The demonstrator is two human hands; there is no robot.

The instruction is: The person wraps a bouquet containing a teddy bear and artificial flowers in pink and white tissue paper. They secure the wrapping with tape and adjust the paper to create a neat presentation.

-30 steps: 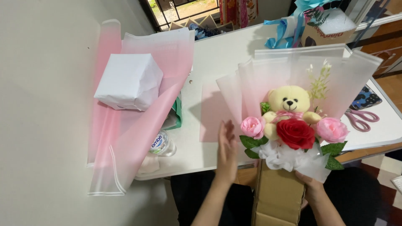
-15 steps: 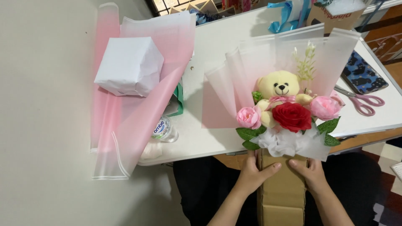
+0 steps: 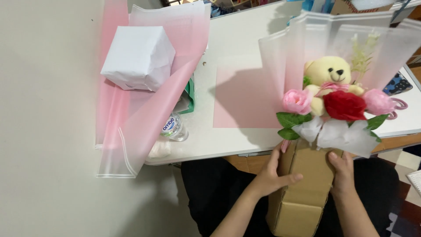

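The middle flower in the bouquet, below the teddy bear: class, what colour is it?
Red. The middle flower sits between two pink ones, seen best in the head view.

Matt brown cardboard box (image 3: 302, 193), plush fuzzy teddy bear (image 3: 328, 72), frosted translucent wrapping sheets (image 3: 302, 48)

A white bench (image 3: 245, 35) carries pink wrap sheets (image 3: 144, 109), a white parcel (image 3: 138, 57) resting on them, a water bottle (image 3: 173, 127), a flat pink sheet (image 3: 245, 98) and scissors (image 3: 398, 107).

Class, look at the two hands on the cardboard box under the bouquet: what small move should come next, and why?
Probably steady the cardboard box upright: the left hand and right hand grip its sides, and the bouquet on top looks top-heavy and leans slightly.
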